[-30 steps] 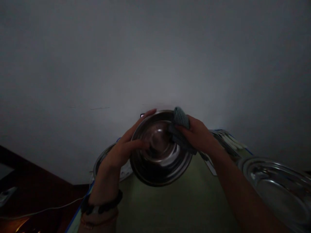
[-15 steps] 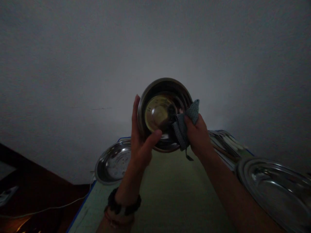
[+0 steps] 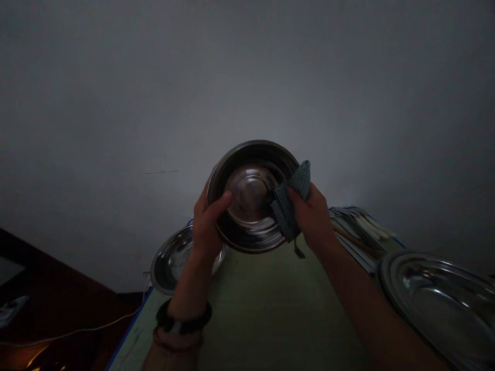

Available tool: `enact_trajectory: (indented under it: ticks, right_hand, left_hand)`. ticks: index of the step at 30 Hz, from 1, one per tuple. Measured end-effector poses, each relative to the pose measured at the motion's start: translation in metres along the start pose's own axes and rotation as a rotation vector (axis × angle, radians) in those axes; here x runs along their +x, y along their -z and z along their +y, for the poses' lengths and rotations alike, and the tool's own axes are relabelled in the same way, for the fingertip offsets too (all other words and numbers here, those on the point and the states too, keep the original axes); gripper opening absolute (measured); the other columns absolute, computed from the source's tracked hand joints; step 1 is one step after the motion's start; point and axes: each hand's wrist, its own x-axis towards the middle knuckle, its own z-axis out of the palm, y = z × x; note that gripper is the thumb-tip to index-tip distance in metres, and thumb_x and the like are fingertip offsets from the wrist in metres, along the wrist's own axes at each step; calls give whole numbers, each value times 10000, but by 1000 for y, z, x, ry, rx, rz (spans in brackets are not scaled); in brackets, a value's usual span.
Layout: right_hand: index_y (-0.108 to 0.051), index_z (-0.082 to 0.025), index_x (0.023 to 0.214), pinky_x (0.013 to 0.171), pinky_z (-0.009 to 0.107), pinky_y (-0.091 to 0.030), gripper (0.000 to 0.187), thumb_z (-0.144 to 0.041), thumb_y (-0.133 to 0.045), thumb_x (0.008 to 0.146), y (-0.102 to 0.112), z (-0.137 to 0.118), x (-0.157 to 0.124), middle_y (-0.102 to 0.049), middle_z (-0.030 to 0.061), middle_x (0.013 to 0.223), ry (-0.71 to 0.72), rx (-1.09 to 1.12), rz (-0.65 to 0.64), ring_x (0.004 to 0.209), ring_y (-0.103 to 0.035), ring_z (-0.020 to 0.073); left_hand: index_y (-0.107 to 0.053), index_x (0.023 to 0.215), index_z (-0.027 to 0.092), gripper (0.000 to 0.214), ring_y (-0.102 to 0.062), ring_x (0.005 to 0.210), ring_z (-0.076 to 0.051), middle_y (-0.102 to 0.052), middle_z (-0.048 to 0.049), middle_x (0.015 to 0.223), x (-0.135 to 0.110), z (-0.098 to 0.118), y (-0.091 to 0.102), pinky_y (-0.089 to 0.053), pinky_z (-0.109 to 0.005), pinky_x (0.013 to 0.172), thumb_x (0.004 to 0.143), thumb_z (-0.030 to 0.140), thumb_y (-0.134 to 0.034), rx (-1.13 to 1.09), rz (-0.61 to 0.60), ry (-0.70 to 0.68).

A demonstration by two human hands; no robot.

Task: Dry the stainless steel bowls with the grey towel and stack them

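Note:
A shiny round metal bowl is held up over the table, its inside tilted toward me. On its left side my left hand grips it, thumb over the rim and the fingers behind the wall. My right hand is closed on a blue-grey checked cloth, which is folded over the bowl's right rim. Part of the cloth lies inside the bowl, and a small loop dangles below it. The right fingers behind the rim are hidden.
Behind my left forearm stands another metal bowl. At the right are stacked oval metal trays and a row of cutlery. The green table meets a grey wall. A white cable runs off left.
The bowl has come lower and slightly left, and its face has turned. My left hand has shifted left and down along the rim. The right hand keeps the cloth at the rim.

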Motion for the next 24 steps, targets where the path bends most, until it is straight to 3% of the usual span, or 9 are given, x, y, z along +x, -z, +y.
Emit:
enact_trajectory:
  ticks: [2, 7, 10, 12, 15, 19, 21, 24]
  right_hand:
    - [-566, -181, 883, 671, 315, -427, 171, -336, -522, 824, 14, -6, 5, -648, 63, 833, 31, -109, -38, 764, -576, 206]
    - [-569, -195, 882, 621, 282, -385, 100, -265, -507, 847, 31, -20, 1, -663, 50, 792, 173, -341, -490, 724, -590, 198]
    - [-584, -195, 880, 605, 281, -375, 96, -250, -507, 862, 27, -25, -5, -674, 57, 776, 205, -415, -625, 687, -600, 195]
    - [-604, -194, 926, 633, 291, -393, 114, -248, -533, 854, 23, -28, -6, -689, 65, 820, 211, -389, -552, 719, -616, 203]
    - [-602, -194, 1052, 717, 314, -426, 264, -299, -616, 811, 18, -28, -4, -690, 74, 953, 223, -265, -250, 838, -623, 221]
    - [-613, -189, 935, 710, 313, -442, 256, -417, -567, 828, 17, -20, 2, -665, 46, 852, 109, -96, 75, 774, -586, 195]
    - [-611, -187, 895, 705, 322, -455, 317, -480, -501, 846, 18, -17, 6, -655, 51, 833, -20, 42, 151, 775, -586, 199]
    - [-615, -187, 990, 754, 352, -484, 434, -531, -379, 871, 19, -15, 13, -662, 92, 962, -150, 326, 175, 924, -615, 235]
  left_hand:
    - [-641, 1182, 223, 421, -559, 1194, -316, -680, -35, 1195, 3, 4, 12, -443, -441, 1027, 767, 298, -643, -22, -98, 153]
    - [-682, 1121, 168, 378, -700, 900, -305, -743, -93, 1008, 1, 8, 29, -553, -429, 827, 772, 309, -647, 2, -411, 518]
    - [-680, 1136, 163, 361, -706, 879, -278, -742, -106, 1001, -1, 7, 30, -550, -396, 825, 810, 302, -617, -15, -580, 651]
    - [-667, 1162, 169, 372, -701, 908, -278, -738, -108, 1018, 0, 7, 29, -545, -390, 841, 822, 309, -612, -26, -595, 646]
    - [-661, 1170, 187, 383, -692, 939, -302, -739, -96, 1020, 1, 7, 28, -547, -414, 841, 824, 344, -607, -33, -476, 545]
    - [-641, 1194, 187, 444, -645, 1050, -342, -743, -83, 1004, 5, 4, 24, -520, -469, 902, 824, 425, -579, -16, -318, 455]
    - [-640, 1186, 187, 449, -618, 1102, -339, -732, -78, 1048, 7, 1, 22, -498, -474, 943, 829, 449, -564, -14, -256, 416]
    - [-616, 1199, 202, 448, -593, 1147, -311, -695, -68, 1153, 11, -3, 18, -476, -454, 980, 846, 470, -547, -2, -134, 354]
